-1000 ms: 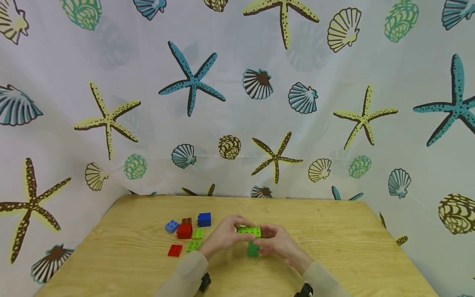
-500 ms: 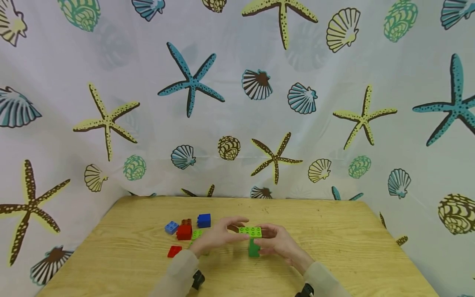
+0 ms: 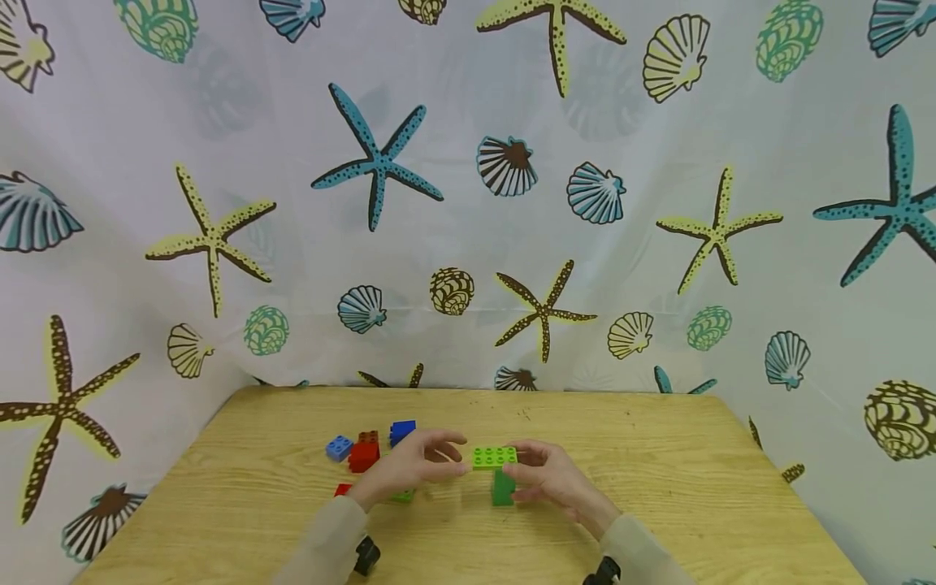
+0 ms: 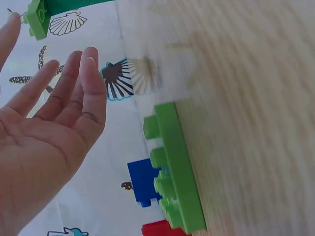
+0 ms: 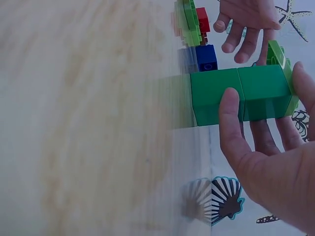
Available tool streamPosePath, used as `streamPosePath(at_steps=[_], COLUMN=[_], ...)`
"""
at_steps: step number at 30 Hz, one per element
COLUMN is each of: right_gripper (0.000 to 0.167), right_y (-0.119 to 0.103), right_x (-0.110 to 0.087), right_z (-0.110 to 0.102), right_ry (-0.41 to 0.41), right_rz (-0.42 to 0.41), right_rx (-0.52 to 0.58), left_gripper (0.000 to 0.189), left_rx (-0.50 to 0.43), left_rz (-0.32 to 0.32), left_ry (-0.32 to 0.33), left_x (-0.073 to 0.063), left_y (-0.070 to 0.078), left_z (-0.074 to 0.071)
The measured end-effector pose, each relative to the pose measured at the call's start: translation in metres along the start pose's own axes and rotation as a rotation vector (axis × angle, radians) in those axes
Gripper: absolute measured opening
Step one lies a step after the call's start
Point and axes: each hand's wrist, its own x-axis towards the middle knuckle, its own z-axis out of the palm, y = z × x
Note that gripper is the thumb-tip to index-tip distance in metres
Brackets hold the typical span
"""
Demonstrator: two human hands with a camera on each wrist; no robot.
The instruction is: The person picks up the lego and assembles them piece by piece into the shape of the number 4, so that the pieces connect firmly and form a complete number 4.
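Observation:
Two dark green toy bricks (image 3: pixel 503 488) stand one on the other, topped by a long lime-green studded plate (image 3: pixel 493 457) that juts out to the left. My right hand (image 3: pixel 552 479) grips this stack from the right; in the right wrist view its digits lie on opposite sides of the green bricks (image 5: pixel 214 96) and reach the plate. My left hand (image 3: pixel 409 467) is a short way left of the plate, fingers loosely bent and holding nothing. The left wrist view shows its empty palm, with the plate's end (image 4: pixel 37 19) beyond the fingertips.
Loose bricks lie on the wooden table (image 3: pixel 658 471) left of the stack: a light blue one (image 3: pixel 340 448), a red one (image 3: pixel 363 457), a brown one (image 3: pixel 368 437) and a blue one (image 3: pixel 401 431). My left arm partly covers a red plate (image 3: pixel 343 490) and a lime-green piece (image 3: pixel 404 496).
My left hand has let go of the lime-green plate and drawn away to the left, over the loose bricks. The right hand has stayed on the stack.

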Motion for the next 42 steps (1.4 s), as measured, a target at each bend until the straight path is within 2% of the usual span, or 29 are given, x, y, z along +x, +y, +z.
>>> streamPosePath(at_steps=[10,17,21,25,33,42], right_gripper=[0.053,0.058,0.059,0.058,0.053,0.052], right_y=[0.002,-0.002,-0.002,-0.003,0.0,-0.001], right_x=[0.0,0.0,0.0,-0.001,0.0,0.0], right_z=[0.0,0.002,0.002,0.002,0.001,0.003], right_ry=[0.015,0.048,0.054,0.058,0.05,0.06], right_rz=[0.029,0.032,0.025,0.012,0.011,0.011], right_rx=[0.01,-0.051,-0.087,-0.097,-0.095,-0.103], left_gripper=[0.032,0.028,0.025,0.024,0.03,0.036], left_rx=[0.04,0.184,0.193,0.205,0.268,0.318], left_rz=[-0.007,-0.033,-0.06,-0.038,-0.054,-0.055], left_ry=[-0.025,0.011,0.009,-0.019,-0.039,-0.07], left_x=[-0.013,-0.022,-0.026,-0.027,-0.033,-0.033], left_y=[-0.011,-0.015,-0.023,-0.028,-0.035,-0.04], left_z=[-0.026,-0.045,-0.051,-0.058,-0.062,-0.057])
